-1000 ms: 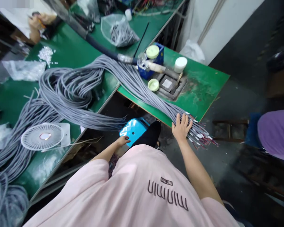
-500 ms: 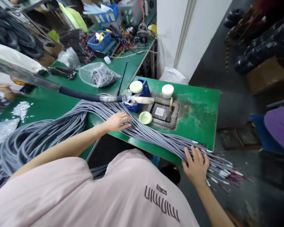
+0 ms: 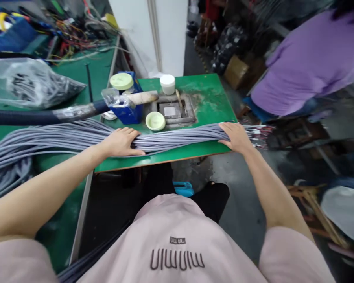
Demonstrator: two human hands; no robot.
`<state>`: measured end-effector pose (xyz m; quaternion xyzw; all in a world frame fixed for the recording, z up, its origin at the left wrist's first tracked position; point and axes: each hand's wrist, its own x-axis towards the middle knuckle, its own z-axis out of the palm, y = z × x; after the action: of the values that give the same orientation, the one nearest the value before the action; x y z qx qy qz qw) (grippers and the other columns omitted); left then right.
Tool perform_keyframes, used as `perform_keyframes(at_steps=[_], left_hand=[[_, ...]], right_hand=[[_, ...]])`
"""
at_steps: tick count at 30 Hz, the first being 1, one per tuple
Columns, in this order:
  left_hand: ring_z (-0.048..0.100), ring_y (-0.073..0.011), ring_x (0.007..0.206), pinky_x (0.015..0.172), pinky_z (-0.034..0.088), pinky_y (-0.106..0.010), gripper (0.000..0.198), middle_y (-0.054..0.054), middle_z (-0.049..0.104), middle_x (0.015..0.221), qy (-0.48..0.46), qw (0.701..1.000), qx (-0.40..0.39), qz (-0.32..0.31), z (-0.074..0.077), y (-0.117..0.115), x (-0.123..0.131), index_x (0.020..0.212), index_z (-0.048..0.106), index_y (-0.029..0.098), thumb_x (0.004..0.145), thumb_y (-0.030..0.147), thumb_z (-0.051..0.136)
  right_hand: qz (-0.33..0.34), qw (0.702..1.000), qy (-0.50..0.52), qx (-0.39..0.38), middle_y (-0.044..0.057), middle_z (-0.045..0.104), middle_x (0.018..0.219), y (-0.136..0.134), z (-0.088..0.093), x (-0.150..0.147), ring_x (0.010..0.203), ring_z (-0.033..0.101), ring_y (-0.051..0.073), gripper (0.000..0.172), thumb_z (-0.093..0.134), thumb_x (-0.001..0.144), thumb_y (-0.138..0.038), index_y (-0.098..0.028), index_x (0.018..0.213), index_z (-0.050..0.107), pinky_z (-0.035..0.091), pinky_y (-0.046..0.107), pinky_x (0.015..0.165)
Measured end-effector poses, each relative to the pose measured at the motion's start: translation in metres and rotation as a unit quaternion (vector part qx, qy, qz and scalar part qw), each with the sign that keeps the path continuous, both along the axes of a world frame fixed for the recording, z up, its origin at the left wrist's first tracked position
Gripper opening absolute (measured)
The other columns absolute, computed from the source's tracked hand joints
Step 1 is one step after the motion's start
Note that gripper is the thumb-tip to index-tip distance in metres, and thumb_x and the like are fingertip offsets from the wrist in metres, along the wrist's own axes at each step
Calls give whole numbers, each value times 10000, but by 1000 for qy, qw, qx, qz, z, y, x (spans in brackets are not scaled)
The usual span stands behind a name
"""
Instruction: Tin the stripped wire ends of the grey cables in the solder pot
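A thick bundle of grey cables [image 3: 179,135] runs across the green bench top. My left hand [image 3: 122,142] lies over its middle stretch, fingers on the far side and thumb on the near side, closed around it. Close to the bench's right edge, my right hand [image 3: 235,136] grips the same bundle from above. Past that hand the stripped cable ends [image 3: 261,135], with red and white tips, stick out over the edge. The undersides of both hands are hidden. Beyond the bundle sits a small pale green dish [image 3: 155,121].
A recessed heating pot [image 3: 172,110] is set into the bench, with a white jar [image 3: 167,84] behind it. A dark hose with a pale nozzle [image 3: 143,97] reaches over a blue bin [image 3: 126,114]. A bag of parts [image 3: 32,83] lies left. A person in purple [image 3: 309,67] sits at right.
My view has swung right and closer to the bench. The cable bundle now lies straighter and closer together, its loose ends drawn in. Both hands now hold it.
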<state>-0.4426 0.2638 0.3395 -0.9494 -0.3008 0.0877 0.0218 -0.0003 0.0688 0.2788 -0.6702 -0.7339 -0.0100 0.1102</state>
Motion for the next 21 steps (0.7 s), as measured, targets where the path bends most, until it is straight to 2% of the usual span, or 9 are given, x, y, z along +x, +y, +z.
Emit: perform_keyframes(at_steps=[2, 5, 8, 10, 12, 14, 17, 19, 21], left_hand=[[603, -321, 948, 898, 448, -403, 784, -93, 623, 922, -2, 1000, 23, 0, 2, -7, 1, 1042, 612, 165, 590, 805, 589], [616, -282, 816, 794, 484, -371, 727, -78, 614, 798, 15, 999, 47, -2, 5, -17, 0, 933, 608, 151, 648, 814, 525], [625, -270, 795, 726, 487, -337, 695, -65, 622, 777, 32, 999, 44, -2, 9, -25, -3, 917, 595, 156, 715, 805, 449], [630, -264, 773, 694, 480, -321, 650, -54, 629, 772, 27, 999, 25, 0, 10, -27, -5, 903, 594, 175, 743, 784, 431], [632, -260, 734, 656, 470, -310, 609, -41, 629, 751, 17, 1000, 0, 7, 9, -27, -7, 877, 597, 193, 754, 766, 430], [642, -268, 749, 638, 470, -310, 592, -36, 641, 765, 6, 1000, -18, 20, 7, -25, -9, 881, 607, 208, 748, 759, 438], [660, -277, 859, 694, 494, -324, 596, -36, 673, 869, -10, 999, -25, 33, 1, -22, -11, 941, 616, 231, 743, 757, 417], [663, -285, 876, 729, 504, -344, 605, -32, 677, 872, -11, 999, -23, 39, -3, -20, -12, 931, 614, 243, 728, 767, 388], [667, -298, 849, 722, 506, -362, 603, -26, 671, 822, -2, 999, -25, 48, -6, -18, -12, 876, 604, 255, 708, 779, 361]], right_hand=[[9, 999, 10, -43, 172, 484, 1415, 5, 13, 2, 1302, 425, 283, 627, 622, 852, -315, -79, 1402, 438, 290, 409, 1100], [17, 994, 19, -107, 135, 544, 1370, 16, 39, 6, 1238, 498, 260, 567, 627, 829, -250, -112, 1365, 502, 352, 361, 1049], [29, 982, 18, -184, 34, 691, 1162, 37, 69, 8, 1025, 625, 228, 451, 682, 764, -225, -237, 1213, 646, 459, 308, 860], [27, 969, 0, -245, 1, 740, 980, 55, 86, 7, 885, 653, 217, 359, 723, 709, -215, -266, 1064, 722, 464, 289, 739], [-7, 966, -36, -257, 8, 748, 890, 73, 95, 2, 826, 652, 222, 289, 740, 677, -202, -267, 959, 753, 449, 296, 705], [-58, 973, -66, -211, 54, 745, 938, 86, 92, -8, 878, 646, 249, 275, 695, 712, -168, -250, 968, 753, 441, 334, 765], [-95, 984, -77, -133, 139, 682, 1150, 91, 73, -26, 1088, 580, 296, 390, 531, 809, -85, -194, 1152, 681, 390, 429, 913], [-87, 988, -66, -110, 120, 599, 1306, 85, 57, -37, 1220, 498, 274, 472, 461, 848, -72, -205, 1283, 587, 346, 441, 989], [-69, 994, -29, -79, 83, 522, 1403, 76, 43, -45, 1306, 421, 244, 459, 452, 904, -157, -224, 1353, 513, 297, 439, 1054]])
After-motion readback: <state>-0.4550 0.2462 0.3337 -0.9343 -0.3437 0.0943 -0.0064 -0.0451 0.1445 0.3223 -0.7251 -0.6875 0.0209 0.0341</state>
